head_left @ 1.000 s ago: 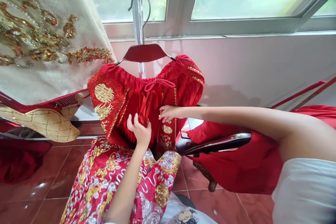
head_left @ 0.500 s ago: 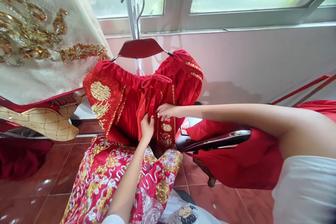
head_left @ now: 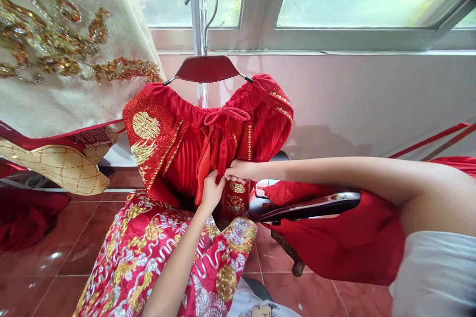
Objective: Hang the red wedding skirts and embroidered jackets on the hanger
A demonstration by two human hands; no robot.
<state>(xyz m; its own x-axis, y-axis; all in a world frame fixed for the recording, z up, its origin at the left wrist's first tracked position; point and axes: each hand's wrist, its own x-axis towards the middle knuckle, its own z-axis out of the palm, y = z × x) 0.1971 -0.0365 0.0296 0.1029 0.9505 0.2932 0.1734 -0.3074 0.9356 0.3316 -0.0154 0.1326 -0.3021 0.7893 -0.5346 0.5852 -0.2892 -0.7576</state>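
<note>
A red garment with gold embroidery (head_left: 174, 133) hangs from a red hanger (head_left: 207, 68) hooked on the window frame. Red ribbon ties (head_left: 217, 146) dangle from its drawstring waist. My left hand (head_left: 210, 189) reaches up from below and pinches the ribbon ends. My right hand (head_left: 235, 171) comes in from the right, fingers pinched on the same ribbon and the fabric by the gold trim. The two hands touch each other at the ribbon.
A cream garment with gold beadwork (head_left: 63, 49) hangs at the left. A red and gold embroidered skirt (head_left: 148, 252) spreads below over the red tiled floor (head_left: 40, 262). A dark glossy chair (head_left: 305, 205) draped in red cloth stands at the right. Windows run behind.
My left hand moved up and right from the pleated fabric to the ribbon ends, closing beside my right hand. The view shifted slightly.
</note>
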